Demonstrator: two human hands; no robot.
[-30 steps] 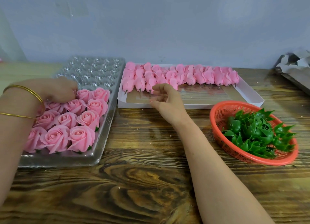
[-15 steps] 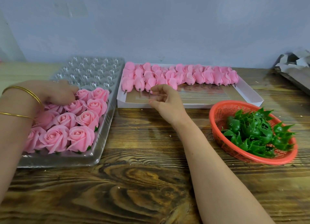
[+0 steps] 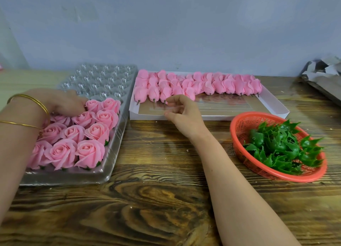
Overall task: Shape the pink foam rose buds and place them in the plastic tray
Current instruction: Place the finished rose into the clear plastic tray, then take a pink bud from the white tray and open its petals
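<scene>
A clear plastic tray (image 3: 103, 79) with round cups lies at the left; its near half holds several opened pink foam roses (image 3: 81, 135). My left hand (image 3: 62, 102) rests over the far row of roses, fingers laid flat on one of them. Unshaped pink rose buds (image 3: 193, 85) with short stems lie in rows in a white cardboard box (image 3: 273, 105) at the centre back. My right hand (image 3: 181, 110) hovers at the box's front edge just below the nearest buds, fingers loosely spread and holding nothing.
An orange mesh basket (image 3: 247, 122) of green plastic calyxes (image 3: 282, 146) sits at the right on the wooden table (image 3: 156, 199). Crumpled grey paper (image 3: 324, 74) lies at the far right. A grey wall stands behind everything.
My left hand has flattened and slid right over the far roses. My right hand has stayed at the box's front edge, fingers opening slightly.
</scene>
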